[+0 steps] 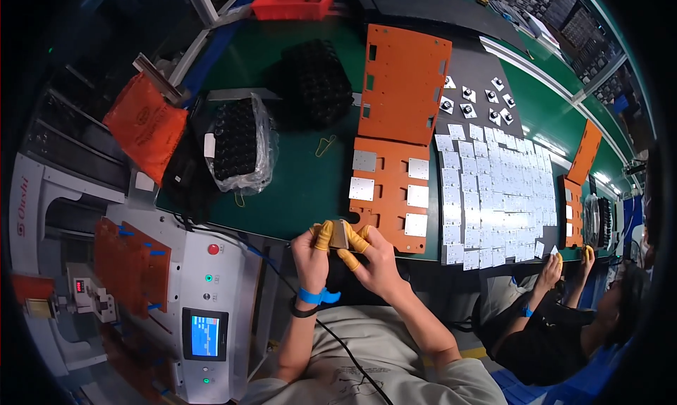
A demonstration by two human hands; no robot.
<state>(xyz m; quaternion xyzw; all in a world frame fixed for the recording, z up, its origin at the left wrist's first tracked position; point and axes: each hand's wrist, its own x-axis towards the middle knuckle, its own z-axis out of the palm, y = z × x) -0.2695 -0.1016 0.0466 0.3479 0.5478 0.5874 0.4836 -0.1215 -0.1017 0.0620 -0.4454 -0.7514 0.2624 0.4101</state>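
Just off the near edge of the green bench, my left hand [311, 258] and my right hand [375, 262] meet, both with yellow finger cots. Between their fingertips is a small greyish square plate [340, 234], partly covered by the fingers; whether it is one plate or a stack, I cannot tell. A blue wrist strap [319, 296] with a cord circles my left wrist. Right beyond my hands lies an orange fixture [390, 193] with several silver square plates [417, 195] in its pockets. Its orange lid [405, 81] is folded back, away from me.
Many silver plates [493, 193] cover a dark mat to the right, with several plates bearing black parts [491, 95] behind. Black trays [236, 140] in clear wrap sit left, near an orange bag [146, 126]. A machine panel [205, 334] stands lower left. A co-worker's hands [550, 270] work at right.
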